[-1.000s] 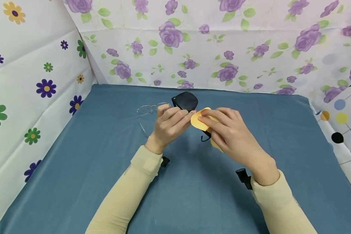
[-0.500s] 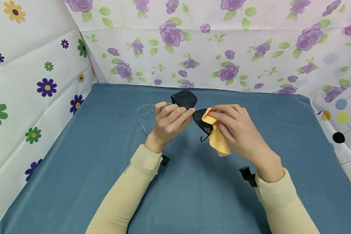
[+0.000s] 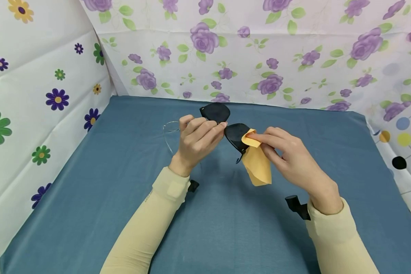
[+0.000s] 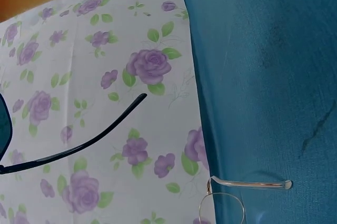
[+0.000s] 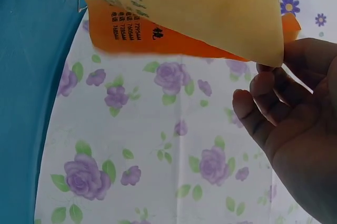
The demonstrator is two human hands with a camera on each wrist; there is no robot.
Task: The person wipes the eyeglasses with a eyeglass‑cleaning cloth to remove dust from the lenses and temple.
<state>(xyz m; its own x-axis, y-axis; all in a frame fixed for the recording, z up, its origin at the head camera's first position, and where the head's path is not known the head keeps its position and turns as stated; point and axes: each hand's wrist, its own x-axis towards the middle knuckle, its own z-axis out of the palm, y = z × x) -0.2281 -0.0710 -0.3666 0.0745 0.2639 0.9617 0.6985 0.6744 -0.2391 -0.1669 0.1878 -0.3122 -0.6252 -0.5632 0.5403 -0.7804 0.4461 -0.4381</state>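
Over the far middle of the table, my left hand [image 3: 196, 144] pinches a pair of black sunglasses [image 3: 216, 112] near the bridge. Their lenses slant down to the right; one arm [image 4: 84, 150] shows in the left wrist view. My right hand [image 3: 291, 154] pinches a folded yellow cleaning cloth [image 3: 258, 167] at the outer edge of the right-hand lens, and the rest of the cloth hangs below. Dark printed lettering marks the cloth [image 5: 174, 18] in the right wrist view. The cloth covers the contact between fingertips and lens.
A pair of thin gold-rimmed eyeglasses [image 4: 253, 184] lies on the blue tablecloth [image 3: 123, 152] behind my left hand, partly hidden by it. Flower-patterned sheets [image 3: 239, 53] rise behind the table and at its left. Black camera mounts [image 3: 297, 206] sit at both wrists.
The right hand has slid right and slightly down with the cloth, from beside the left fingertips to the lens's outer edge, uncovering the lens. The left hand keeps its hold on the sunglasses.
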